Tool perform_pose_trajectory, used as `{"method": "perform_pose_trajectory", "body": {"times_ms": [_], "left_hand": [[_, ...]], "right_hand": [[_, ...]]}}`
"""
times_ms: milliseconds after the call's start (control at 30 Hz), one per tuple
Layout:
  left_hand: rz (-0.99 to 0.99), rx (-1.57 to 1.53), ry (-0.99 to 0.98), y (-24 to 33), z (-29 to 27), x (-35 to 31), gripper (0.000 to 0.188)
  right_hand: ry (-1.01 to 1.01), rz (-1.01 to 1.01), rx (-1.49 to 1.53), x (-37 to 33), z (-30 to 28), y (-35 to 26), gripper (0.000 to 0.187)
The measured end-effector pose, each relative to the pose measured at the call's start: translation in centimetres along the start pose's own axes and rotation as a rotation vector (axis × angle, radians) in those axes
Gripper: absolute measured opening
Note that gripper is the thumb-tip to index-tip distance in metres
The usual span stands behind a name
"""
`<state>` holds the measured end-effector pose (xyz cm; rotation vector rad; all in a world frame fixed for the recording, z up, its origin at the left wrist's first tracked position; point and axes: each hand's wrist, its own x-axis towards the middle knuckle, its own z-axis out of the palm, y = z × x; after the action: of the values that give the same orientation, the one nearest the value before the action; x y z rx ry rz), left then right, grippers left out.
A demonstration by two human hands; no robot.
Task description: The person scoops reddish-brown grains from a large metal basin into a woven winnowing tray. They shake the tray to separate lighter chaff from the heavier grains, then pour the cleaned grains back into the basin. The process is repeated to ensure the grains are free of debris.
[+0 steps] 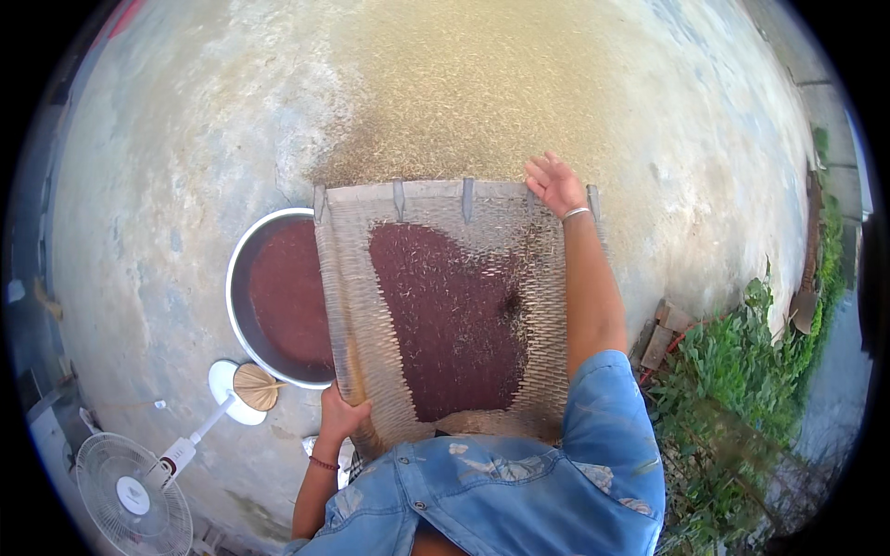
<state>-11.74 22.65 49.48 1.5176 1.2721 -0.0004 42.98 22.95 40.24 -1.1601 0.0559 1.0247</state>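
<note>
A woven winnowing basket (547,324) with a flat far edge lies in front of my body. Dark red-brown grain (445,324) is spread over its middle, with pale bits of chaff scattered on top, thickest toward the far right. My left hand (345,413) is closed round the basket's left rim at the near end. Above the far right corner hangs my right hand (556,188), fingers stretched and nothing visible in them. Partly covered by the basket's left side is a large metal basin (235,310) of similar red-brown grain.
Loose chaff (482,83) covers the concrete beyond the basket. At the left stand a white fan (134,496) and a round palm-leaf hand fan (255,387) lying on the standing fan's base. Bricks (663,334) and green plants (732,361) border the right side.
</note>
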Motion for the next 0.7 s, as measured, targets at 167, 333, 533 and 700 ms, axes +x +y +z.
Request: {"method": "perform_pose_trajectory", "body": {"times_ms": [167, 333, 533, 700], "left_hand": [[-0.026, -0.021, 0.018, 0.6, 0.0, -0.3, 0.046], [0.000, -0.004, 0.010, 0.4, 0.1, 0.2, 0.044], [-0.019, -0.031, 0.005, 0.4, 0.1, 0.0, 0.044], [0.027, -0.039, 0.092, -0.2, 0.8, -1.0, 0.041]], "right_hand": [[0.039, 0.146, -0.292, -1.4, -2.6, -5.4, 0.038], [0.110, 0.050, -0.823, -1.5, -4.8, -5.5, 0.032], [0.375, -0.493, -1.200, -6.1, -9.9, -7.1, 0.044], [-0.069, 0.335, -0.817, -24.4, -11.5, -3.3, 0.053]]}}
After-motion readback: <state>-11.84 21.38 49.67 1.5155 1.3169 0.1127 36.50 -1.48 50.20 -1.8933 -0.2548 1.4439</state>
